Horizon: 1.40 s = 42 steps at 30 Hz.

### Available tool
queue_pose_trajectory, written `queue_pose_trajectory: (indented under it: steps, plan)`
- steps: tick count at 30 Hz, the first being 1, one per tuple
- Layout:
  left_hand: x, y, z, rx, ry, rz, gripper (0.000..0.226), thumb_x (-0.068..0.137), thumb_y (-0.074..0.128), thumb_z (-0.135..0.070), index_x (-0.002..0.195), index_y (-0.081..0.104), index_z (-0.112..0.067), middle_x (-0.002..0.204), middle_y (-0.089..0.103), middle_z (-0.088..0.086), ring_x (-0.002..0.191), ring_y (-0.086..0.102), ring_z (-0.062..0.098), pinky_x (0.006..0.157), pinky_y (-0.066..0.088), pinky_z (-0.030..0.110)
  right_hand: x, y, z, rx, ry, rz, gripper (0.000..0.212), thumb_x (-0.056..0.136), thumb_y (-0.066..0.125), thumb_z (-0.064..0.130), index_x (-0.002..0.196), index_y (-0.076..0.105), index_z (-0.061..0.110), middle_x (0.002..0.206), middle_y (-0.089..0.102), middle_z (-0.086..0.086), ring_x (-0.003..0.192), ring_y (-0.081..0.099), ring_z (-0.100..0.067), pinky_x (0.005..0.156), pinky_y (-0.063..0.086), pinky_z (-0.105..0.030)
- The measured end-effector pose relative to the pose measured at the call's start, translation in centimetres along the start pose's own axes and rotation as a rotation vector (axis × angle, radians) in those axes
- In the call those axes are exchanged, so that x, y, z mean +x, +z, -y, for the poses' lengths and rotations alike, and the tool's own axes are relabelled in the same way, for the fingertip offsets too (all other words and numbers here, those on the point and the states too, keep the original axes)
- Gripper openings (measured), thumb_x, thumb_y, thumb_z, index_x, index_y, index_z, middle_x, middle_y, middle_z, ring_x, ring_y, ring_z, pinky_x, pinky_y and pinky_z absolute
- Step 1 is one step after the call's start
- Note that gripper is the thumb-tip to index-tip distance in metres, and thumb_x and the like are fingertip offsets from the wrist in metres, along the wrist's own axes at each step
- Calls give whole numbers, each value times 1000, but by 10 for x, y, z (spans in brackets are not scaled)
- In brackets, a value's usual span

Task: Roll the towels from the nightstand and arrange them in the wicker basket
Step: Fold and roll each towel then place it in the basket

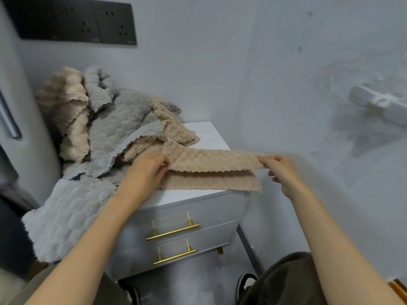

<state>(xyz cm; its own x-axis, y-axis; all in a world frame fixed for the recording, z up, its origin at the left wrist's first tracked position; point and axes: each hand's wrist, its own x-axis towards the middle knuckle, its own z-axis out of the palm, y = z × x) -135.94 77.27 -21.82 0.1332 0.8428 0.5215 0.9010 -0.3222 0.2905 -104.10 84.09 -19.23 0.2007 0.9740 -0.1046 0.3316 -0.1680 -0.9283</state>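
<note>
Over the white nightstand (pixel 209 135), the left hand (pixel 145 170) and right hand (pixel 282 170) each pinch an end of a beige towel (pixel 211 164), stretched flat above its front edge. A heap of grey and beige towels (pixel 105 128) covers the nightstand's left part.

A black panel of wall sockets (pixel 72 20) is mounted high on the pale wall, towards its upper left corner. A white fitting (pixel 378 104), blurred, is fixed to the wall at the right edge. Two brass bar handles are seen on glossy white drawer fronts: the upper handle (pixel 172 232) and the lower handle (pixel 175 257). A dark shoe (pixel 245 282) is seen on the floor below, and olive trousers (pixel 284 280) at the bottom right.
</note>
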Motion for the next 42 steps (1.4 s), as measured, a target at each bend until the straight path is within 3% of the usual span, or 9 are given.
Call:
queue_pose_trajectory:
  steps: [6,16,20,25,29,33,36,39,42]
  plan:
    - [-7,0,7,-39,-18,83,11,84,67,-7,90,63,-14,92,64,-1,86,59,20,71,51,38,-19,-10,-5,-120,38,174,13,90,63,19,82,54,13,78,62,-1,68,62,-13,63,42,-26]
    - [-13,5,2,43,26,222,12,81,67,-11,88,63,-20,97,63,-5,96,57,18,66,52,37,-17,-9,-24,-349,11,123,20,86,62,13,71,49,13,76,58,-4,73,54,-16,63,48,-28]
    - [-12,4,-1,102,-12,254,6,85,64,-23,90,64,-21,116,60,-6,111,52,16,72,51,33,-12,-1,-27,-227,152,225,30,92,55,8,64,44,13,63,53,-4,65,53,-18,71,52,-32]
    - [-4,5,-8,53,-40,285,30,93,52,-41,80,70,-22,132,52,-7,120,47,13,90,46,32,-11,2,-18,131,312,223,8,91,62,12,85,58,8,81,58,-5,73,55,-18,67,51,-30]
    - [4,6,-12,60,-45,341,41,94,50,-42,59,66,-26,106,63,-12,94,56,8,87,44,34,-5,4,-13,106,265,178,11,88,63,7,78,57,8,76,57,-5,68,51,-15,62,46,-26]
    - [9,10,-21,135,-85,398,56,96,41,-47,54,63,-17,67,65,-6,56,56,7,71,45,27,6,11,-10,-117,1,59,24,82,54,6,60,47,14,60,44,-3,60,40,-20,54,32,-27]
    - [13,10,-35,83,-97,350,58,96,40,-49,55,58,-11,46,47,-3,43,41,11,51,37,24,12,18,-6,-483,-174,-162,24,86,50,16,89,72,25,86,70,-2,97,58,-32,81,45,-36]
    - [19,15,-39,17,-21,213,39,92,43,-50,79,67,-23,78,61,-9,77,51,8,70,42,29,20,25,3,-606,-338,-295,33,87,49,16,111,70,26,110,68,-7,110,57,-33,85,44,-36]
    - [22,26,-31,37,-48,347,30,89,50,-54,112,61,-38,124,50,-10,115,44,15,94,42,37,29,34,11,-611,-397,-311,30,89,50,18,109,70,28,112,66,-6,106,60,-29,78,46,-33]
